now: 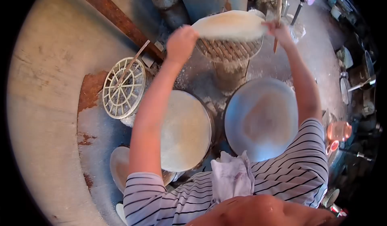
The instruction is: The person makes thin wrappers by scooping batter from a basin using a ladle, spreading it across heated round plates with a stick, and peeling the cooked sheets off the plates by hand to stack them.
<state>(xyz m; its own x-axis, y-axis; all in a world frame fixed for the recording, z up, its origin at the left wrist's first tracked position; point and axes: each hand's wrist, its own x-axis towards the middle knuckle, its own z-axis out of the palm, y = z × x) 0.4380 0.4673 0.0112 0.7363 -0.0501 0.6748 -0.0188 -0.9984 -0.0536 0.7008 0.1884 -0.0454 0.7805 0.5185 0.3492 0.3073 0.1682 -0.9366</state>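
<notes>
Nearest, a white cloth hangs over the striped shirt. Beyond it sit two round plates side by side, the left one pale, the right one bluish with a brownish middle. A spoked white lattice disc with a stick across it stands to the left. Farther out, the left hand and right hand pinch opposite ends of a thin pale sheet, stretched above a slatted round stand; a wooden rod crosses the right hand.

Matt sheet, rough wood-like slats
</notes>
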